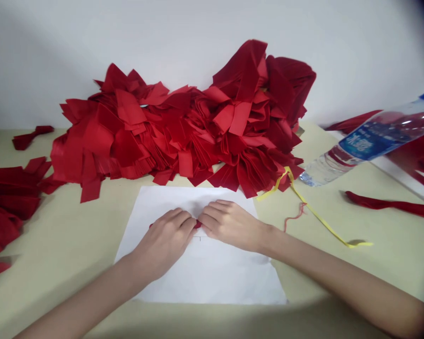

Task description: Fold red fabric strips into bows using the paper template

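Note:
Both hands meet over a white paper sheet [212,282] that bears a thin drawn line with a short tick. Between them shows a small piece of red ribbon [198,224], mostly covered by the fingers; a bit of its end peeks out left of my left hand [171,240]. That hand is closed with its fingertips pinching the ribbon. My right hand [229,226] is closed on the ribbon from the other side, knuckles up. The two hands nearly touch at the fingertips.
A large heap of red ribbon pieces [155,132] lies behind the paper. More red ribbon [7,202] is at the left. On the right are a clear plastic bottle with a blue label [367,141], a yellow strip [318,217], a red thread [295,216] and a red strip [388,204].

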A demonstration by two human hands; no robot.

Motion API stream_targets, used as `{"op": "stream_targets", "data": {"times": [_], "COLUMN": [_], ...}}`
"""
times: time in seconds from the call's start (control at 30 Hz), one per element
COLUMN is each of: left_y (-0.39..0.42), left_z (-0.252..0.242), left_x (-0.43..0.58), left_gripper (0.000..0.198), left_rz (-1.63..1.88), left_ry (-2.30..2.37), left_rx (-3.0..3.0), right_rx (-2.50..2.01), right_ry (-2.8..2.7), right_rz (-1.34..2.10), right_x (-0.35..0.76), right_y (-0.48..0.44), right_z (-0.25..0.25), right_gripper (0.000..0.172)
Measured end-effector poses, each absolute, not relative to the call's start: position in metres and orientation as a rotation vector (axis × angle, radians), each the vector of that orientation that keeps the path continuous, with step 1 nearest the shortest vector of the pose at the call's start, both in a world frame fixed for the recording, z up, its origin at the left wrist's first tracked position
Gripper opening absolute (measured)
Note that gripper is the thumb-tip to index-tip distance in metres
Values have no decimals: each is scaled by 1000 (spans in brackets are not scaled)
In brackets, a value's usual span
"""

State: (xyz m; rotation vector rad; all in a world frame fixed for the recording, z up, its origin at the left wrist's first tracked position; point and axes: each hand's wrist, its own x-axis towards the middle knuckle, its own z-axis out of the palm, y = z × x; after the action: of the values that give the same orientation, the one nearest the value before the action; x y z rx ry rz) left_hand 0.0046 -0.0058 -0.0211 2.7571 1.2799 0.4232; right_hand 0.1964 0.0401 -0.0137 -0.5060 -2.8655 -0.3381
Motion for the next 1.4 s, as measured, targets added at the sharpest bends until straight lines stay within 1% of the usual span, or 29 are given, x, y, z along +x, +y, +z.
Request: {"op": "stream_targets", "data": {"times": [0.13,0.23,0.3,0.4,0.43,0.5,0.57,0.67,0.8,0.9,1.0,1.13,1.27,1.4], "left_y": [-5,1,6,9,10,9,6,0,-10,-17,-21,-22,-20,-23], "left_z": [-22,-16,-7,7,10,12,9,-2,-19,-25,-26,-25,-23,-20], "left_x": [8,8,5,0,0,0,2,4,-1,-6,-8,-9,-11,-10], "left_gripper": [22,21,20,20,21,22,22,22,22,20,19,19,22,20], "left_rz": [345,340,293,164,139,133,148,209,342,334,320,336,410,453], "left_ry": [1275,1297,1313,1221,1196,1193,1223,1219,1118,1025,984,950,897,835], "left_rx": [2924,2850,2661,2378,2330,2311,2357,2566,2932,3137,3249,3243,3225,3256], "right_rx": [-540,-611,-697,-728,-721,-766,-839,-861,-655,-475,-353,-295,-267,-252], "right_ry": [-2908,-2951,-2992,-2981,-2963,-2941,-2947,-2989,-3074,-3069,-3022,-2975,-2968,-2979], "right_rz": [-267,-193,61,700,853,953,844,499,-41,-277,-356,-356,-356,-340], "right_x": [197,197,196,196,196,195,193,193,199,205,207,207,208,213], "right_y": [40,41,44,52,54,55,51,42,31,28,28,30,31,30], "right_z": [-11,-5,3,16,19,20,17,8,-5,-7,-4,-2,-2,-4], "right_gripper": [21,21,19,16,16,16,15,10,18,21,22,23,19,17]}}
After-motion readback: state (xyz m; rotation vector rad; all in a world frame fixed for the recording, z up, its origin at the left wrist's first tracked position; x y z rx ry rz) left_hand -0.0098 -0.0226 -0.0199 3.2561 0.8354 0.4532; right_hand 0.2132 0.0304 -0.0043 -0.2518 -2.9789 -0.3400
